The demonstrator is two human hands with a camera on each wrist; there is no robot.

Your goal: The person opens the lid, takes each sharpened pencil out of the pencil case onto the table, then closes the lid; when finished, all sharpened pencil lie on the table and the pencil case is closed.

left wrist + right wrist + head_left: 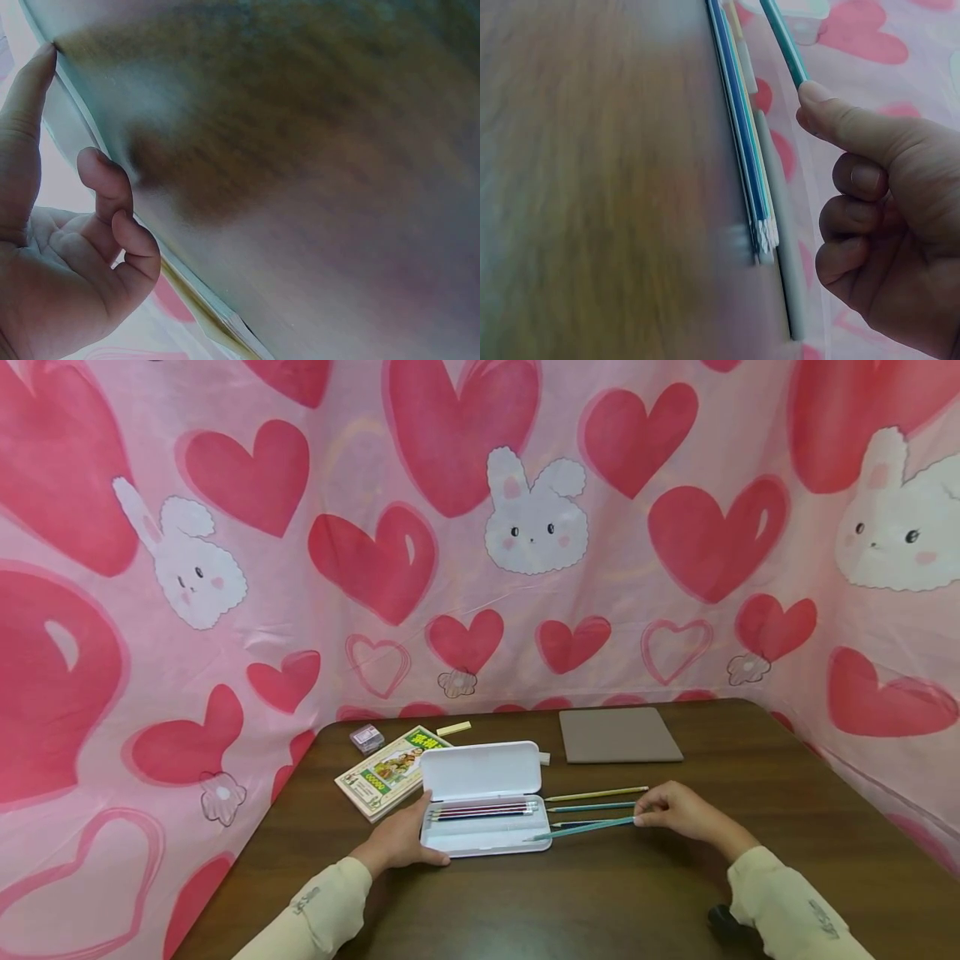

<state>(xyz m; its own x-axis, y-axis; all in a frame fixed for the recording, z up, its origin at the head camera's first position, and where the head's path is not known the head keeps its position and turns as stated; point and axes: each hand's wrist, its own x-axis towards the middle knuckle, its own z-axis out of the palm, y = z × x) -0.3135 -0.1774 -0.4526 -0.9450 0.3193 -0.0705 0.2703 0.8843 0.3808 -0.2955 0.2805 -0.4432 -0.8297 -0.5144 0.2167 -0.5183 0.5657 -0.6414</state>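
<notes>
A white pencil case (486, 850) lies on the table with its lid raised and several dark, striped pencils (480, 811) in its back part. At its left end my left hand (399, 837) holds the case, thumb at the front corner and fingers toward the hinge side. My right hand (678, 810) pinches the end of a teal pencil (592, 829) between thumb and forefinger. That pencil slants leftward, its far tip over the case's front right part. In the right wrist view, the teal pencil (784, 37) rises from the fingertips while the other fingers curl into the palm.
Right of the case lie a yellowish pencil (596, 794), a teal pencil (596, 807) and a dark pencil (581, 822). A booklet (390, 772), a small box (367, 739) and a pale yellow strip (453, 727) lie back left. Behind sits a flat grey-brown rectangle (621, 735).
</notes>
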